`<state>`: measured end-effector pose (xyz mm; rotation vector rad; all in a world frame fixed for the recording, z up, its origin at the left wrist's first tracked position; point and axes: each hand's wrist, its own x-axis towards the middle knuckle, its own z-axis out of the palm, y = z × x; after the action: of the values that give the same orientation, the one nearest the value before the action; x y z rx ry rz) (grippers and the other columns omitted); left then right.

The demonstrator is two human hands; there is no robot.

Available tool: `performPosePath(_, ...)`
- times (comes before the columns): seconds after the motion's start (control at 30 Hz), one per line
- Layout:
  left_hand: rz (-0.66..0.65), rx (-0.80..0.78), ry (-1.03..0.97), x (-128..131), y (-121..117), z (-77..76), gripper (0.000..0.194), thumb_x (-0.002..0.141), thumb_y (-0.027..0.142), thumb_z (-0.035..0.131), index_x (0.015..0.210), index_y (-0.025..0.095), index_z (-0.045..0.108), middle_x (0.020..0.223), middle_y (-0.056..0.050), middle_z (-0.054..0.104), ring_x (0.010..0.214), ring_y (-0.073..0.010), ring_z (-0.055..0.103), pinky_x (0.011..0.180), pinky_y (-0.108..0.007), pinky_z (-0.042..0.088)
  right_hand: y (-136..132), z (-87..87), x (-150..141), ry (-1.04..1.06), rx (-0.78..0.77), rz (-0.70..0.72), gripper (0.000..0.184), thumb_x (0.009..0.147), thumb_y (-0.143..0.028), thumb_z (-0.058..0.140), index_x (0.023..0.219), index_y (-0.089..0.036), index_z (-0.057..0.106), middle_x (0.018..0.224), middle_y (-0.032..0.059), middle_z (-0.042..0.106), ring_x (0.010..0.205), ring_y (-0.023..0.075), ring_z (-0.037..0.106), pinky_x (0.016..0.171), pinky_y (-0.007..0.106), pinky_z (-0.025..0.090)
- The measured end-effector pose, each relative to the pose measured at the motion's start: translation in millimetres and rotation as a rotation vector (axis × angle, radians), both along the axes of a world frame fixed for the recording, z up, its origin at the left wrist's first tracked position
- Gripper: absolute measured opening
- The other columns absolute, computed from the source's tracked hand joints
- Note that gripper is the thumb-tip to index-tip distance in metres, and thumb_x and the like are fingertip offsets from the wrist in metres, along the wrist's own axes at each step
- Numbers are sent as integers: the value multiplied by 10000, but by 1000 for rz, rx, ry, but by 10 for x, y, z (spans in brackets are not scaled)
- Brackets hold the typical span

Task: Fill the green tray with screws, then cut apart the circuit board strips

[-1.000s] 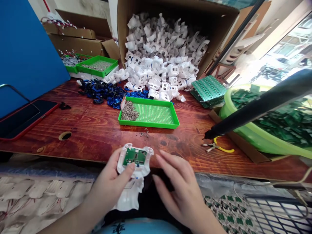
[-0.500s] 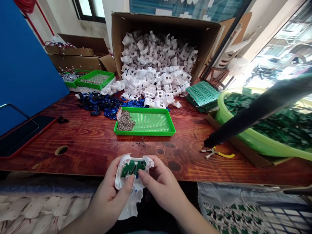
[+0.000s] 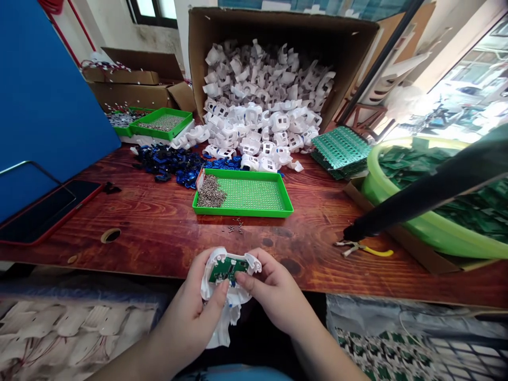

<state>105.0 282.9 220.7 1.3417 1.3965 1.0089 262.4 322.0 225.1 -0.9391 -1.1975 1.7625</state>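
Both my hands grip a white plastic housing (image 3: pixel 207 286) in front of the table edge. A green circuit board (image 3: pixel 222 267) sits inside it. My left hand (image 3: pixel 200 299) is closed around the left side, its thumb at the board's lower edge. My right hand (image 3: pixel 270 291) is wrapped around the right side, with the thumb pressing on the board. Another white plastic piece (image 3: pixel 221 330) shows below the housing; whether it is joined to it I cannot tell. My fingers behind the housing are hidden.
A green tray (image 3: pixel 262 213) with small screws (image 3: pixel 211 193) lies ahead, several loose screws before it. Behind are blue parts (image 3: pixel 170 164) and a cardboard box (image 3: pixel 197 69) of white housings. At right are pliers (image 3: pixel 377 252), a black pole (image 3: pixel 408 193) and a green tub (image 3: pixel 426 225) of boards.
The whole view has shifted slightly, so the scene sits further right in the picture. Both hands keep their hold on the housing, thumbs still at the board.
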Motion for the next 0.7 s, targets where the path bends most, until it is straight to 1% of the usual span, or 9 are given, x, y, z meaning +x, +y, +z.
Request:
performPosePath(0.1,31,-30,-33,-6,9,-37,456,836,337,509,1250,247,343,1132,-52,570,1058,-208,538,862,-290,451,5,-16,-32,-96,71,-19,262,768,-372,657,797,-170,492,703,-31,450,629,109,431,573,190,364)
performPosePath(0.17,55,-68,-130,1,31,-36,464,820,351,533,1238,239,366,1141,-55,573,1039,-210,553,851,-297,464,8,-27,-43,-143,106,-4,211,808,-356,613,845,-174,513,740,-17,490,671,124,469,604,203,396)
performPosePath(0.27,116,-140,-325,-37,102,1,499,784,361,584,1224,226,392,1124,-55,592,1026,-216,570,856,-311,467,11,-39,-4,-204,189,25,226,877,-345,513,1043,-192,507,888,21,548,803,155,530,719,250,448)
performPosePath(0.33,235,-189,-430,-126,174,41,522,758,350,615,1218,223,403,1069,-55,619,982,-220,599,829,-323,481,20,-54,61,-386,339,-32,301,900,-329,470,1177,-214,446,1009,42,540,887,170,535,799,296,446)
performPosePath(0.37,310,-209,-468,-190,213,60,530,746,338,627,1215,227,406,1040,-54,630,939,-221,619,795,-326,495,28,-66,98,-522,441,-72,311,904,-316,460,1198,-220,434,1042,48,532,912,179,531,822,319,439)
performPosePath(0.43,442,-236,-499,-343,293,93,546,731,302,636,1220,246,398,1004,-48,641,847,-209,647,710,-315,517,54,-96,168,-764,640,-114,256,909,-285,436,1153,-214,470,1043,53,531,934,197,521,831,348,430)
performPosePath(0.5,515,-234,-462,-498,367,108,573,726,267,632,1237,259,372,1014,-44,635,805,-188,651,661,-291,518,84,-128,213,-866,764,-94,202,918,-261,403,1085,-205,502,1009,51,539,942,204,514,820,349,433)
performPosePath(0.57,535,-192,-355,-620,438,100,620,725,253,625,1270,251,330,1068,-54,613,838,-182,639,683,-285,511,110,-156,228,-878,818,-73,183,927,-255,387,1057,-210,506,993,44,541,933,195,517,804,332,444)
performPosePath(0.7,482,-43,-80,-722,585,23,682,752,281,583,1337,225,236,1173,-81,557,1017,-205,571,881,-363,437,144,-205,215,-880,909,-79,171,942,-275,374,1052,-225,496,995,39,538,925,190,523,788,320,459)
